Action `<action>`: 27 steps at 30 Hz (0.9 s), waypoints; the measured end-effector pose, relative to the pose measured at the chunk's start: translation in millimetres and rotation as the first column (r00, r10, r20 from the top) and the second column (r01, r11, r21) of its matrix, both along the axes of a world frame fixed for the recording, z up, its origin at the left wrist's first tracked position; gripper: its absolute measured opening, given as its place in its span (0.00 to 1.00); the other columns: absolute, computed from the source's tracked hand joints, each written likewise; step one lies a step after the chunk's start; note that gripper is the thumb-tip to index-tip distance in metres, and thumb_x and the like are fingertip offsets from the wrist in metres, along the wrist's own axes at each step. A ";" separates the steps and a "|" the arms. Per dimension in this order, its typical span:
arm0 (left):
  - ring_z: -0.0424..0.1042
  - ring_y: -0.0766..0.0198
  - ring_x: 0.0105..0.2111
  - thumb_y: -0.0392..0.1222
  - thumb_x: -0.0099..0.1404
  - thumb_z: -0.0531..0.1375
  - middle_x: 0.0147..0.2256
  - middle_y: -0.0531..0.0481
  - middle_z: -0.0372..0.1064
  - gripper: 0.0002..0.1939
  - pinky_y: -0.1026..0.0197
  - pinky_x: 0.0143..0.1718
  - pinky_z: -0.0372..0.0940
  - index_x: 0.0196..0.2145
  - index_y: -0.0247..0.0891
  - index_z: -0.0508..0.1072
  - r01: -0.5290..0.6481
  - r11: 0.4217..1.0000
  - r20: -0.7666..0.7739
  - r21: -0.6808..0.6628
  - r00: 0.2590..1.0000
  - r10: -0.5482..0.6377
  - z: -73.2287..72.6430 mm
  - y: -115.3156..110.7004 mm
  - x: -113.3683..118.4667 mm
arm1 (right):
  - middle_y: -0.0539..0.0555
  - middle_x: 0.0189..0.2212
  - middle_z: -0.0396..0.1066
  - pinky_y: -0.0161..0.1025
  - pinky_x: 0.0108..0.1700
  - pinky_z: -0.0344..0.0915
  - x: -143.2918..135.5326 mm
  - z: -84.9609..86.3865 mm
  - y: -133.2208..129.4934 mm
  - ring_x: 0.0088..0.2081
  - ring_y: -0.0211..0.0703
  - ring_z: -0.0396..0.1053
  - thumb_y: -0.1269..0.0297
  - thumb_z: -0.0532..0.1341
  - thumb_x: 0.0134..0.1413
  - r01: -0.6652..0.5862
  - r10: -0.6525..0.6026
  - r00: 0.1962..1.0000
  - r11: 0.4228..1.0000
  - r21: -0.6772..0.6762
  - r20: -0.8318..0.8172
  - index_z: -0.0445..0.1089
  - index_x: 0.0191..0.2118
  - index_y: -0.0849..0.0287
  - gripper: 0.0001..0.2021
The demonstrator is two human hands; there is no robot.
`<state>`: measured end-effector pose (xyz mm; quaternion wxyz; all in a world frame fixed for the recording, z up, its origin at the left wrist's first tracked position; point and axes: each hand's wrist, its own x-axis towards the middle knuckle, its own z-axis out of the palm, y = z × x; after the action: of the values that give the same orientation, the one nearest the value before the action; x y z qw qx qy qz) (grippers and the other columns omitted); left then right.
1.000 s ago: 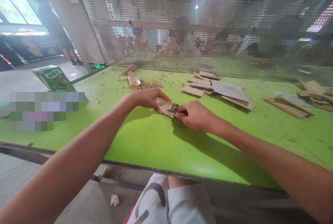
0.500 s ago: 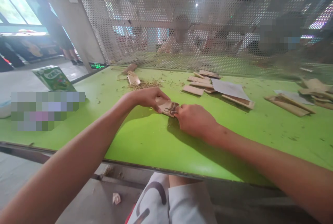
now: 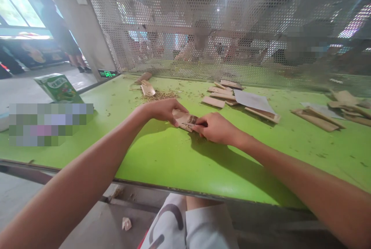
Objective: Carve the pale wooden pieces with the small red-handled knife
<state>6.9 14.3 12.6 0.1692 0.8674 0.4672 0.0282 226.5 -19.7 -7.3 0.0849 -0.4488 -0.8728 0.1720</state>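
Note:
My left hand (image 3: 167, 110) grips the left end of a pale tan piece of split bamboo (image 3: 182, 119), thumb in front and fingers behind. Dark brown patches and lines mark the bamboo's right end. There my right hand (image 3: 218, 128) is closed in a pinch on a thin dark tool (image 3: 191, 125), whose tip lies against the bamboo; its handle is hidden in my fingers. Behind my left hand, brown shavings (image 3: 164, 95) are scattered near a curved bamboo piece (image 3: 148, 88).
More bamboo pieces (image 3: 222, 96) lie at the back right, partly under a grey-white sheet (image 3: 253, 100). Others (image 3: 319, 118) sit farther right. At left a green box (image 3: 59, 88) stands on the green table (image 3: 162, 168). A perforated metal screen (image 3: 174, 21) rises behind the table.
My right hand has drawn back slightly and opened its pinch a little, showing more of the thin tool and the bamboo's dark end. My left hand keeps its hold.

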 end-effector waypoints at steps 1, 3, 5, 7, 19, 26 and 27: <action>0.70 0.57 0.44 0.42 0.51 0.65 0.47 0.50 0.74 0.28 0.60 0.46 0.58 0.52 0.42 0.74 0.006 1.000 0.005 -0.002 1.000 -0.006 0.0 0.2 -0.2 | 0.55 0.24 0.73 0.36 0.26 0.53 1.1 -1.1 -1.8 0.23 0.38 0.65 0.60 0.54 0.59 -0.014 0.011 1.000 0.996 0.091 0.029 0.75 0.30 0.61 0.15; 0.70 0.58 0.43 0.42 0.51 0.65 0.48 0.50 0.74 0.27 0.61 0.45 0.58 0.51 0.41 0.74 0.024 1.000 0.016 -0.002 1.000 -0.024 -0.1 0.7 -0.7 | 0.57 0.27 0.74 0.36 0.28 0.54 2.8 -4.4 -6.4 0.26 0.40 0.66 0.60 0.52 0.60 -0.045 0.015 0.994 0.961 0.272 0.113 0.75 0.32 0.61 0.16; 0.71 0.59 0.42 0.42 0.52 0.65 0.46 0.50 0.75 0.26 0.62 0.43 0.59 0.50 0.41 0.75 0.051 0.999 0.029 -0.012 0.998 -0.050 -0.3 1.6 -1.6 | 0.59 0.32 0.75 0.37 0.30 0.55 2.9 -8.4 -11.2 0.28 0.43 0.68 0.60 0.50 0.62 -0.077 0.001 0.980 0.923 0.378 0.198 0.75 0.36 0.61 0.17; 0.71 0.60 0.40 0.43 0.52 0.65 0.44 0.50 0.75 0.25 0.63 0.42 0.59 0.50 0.41 0.75 0.072 0.997 0.039 -0.026 0.997 -0.071 -0.7 2.1 -2.3 | 0.60 0.35 0.75 0.37 0.30 0.56 1.2 -11.5 -15.1 0.29 0.44 0.69 0.61 0.49 0.63 -0.105 -0.008 0.966 0.899 0.424 0.257 0.75 0.40 0.61 0.17; 0.69 0.55 0.47 0.43 0.51 0.67 0.51 0.50 0.72 0.30 0.60 0.46 0.58 0.53 0.44 0.72 -0.020 0.999 -0.018 0.025 1.000 0.021 -0.5 -1.9 2.3 | 0.53 0.20 0.70 0.34 0.22 0.50 1.6 1.7 1.3 0.18 0.34 0.60 0.62 0.57 0.55 0.009 -0.008 1.000 0.997 -0.076 0.012 0.73 0.29 0.62 0.11; 0.70 0.57 0.44 0.43 0.51 0.67 0.49 0.50 0.73 0.30 0.62 0.44 0.58 0.53 0.44 0.73 0.018 1.000 0.006 0.007 1.000 -0.018 0.4 -1.5 1.8 | 0.56 0.26 0.74 0.35 0.26 0.53 8.1 -5.3 -2.9 0.24 0.39 0.66 0.59 0.53 0.59 -0.023 0.015 0.998 0.988 0.152 0.057 0.75 0.33 0.61 0.15; 0.70 0.58 0.43 0.43 0.51 0.67 0.48 0.51 0.74 0.29 0.62 0.44 0.59 0.53 0.43 0.73 0.034 0.999 0.020 -0.005 0.999 -0.034 0.5 -1.4 1.6 | 0.57 0.28 0.75 0.36 0.27 0.53 7.8 -7.1 -5.9 0.26 0.41 0.67 0.59 0.53 0.59 -0.038 0.009 0.994 0.962 0.269 0.109 0.75 0.33 0.61 0.15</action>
<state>8.5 12.9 13.1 0.1769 0.8743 0.4508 0.0328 234.3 -25.6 -14.4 0.0967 -0.4313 -0.8966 0.0280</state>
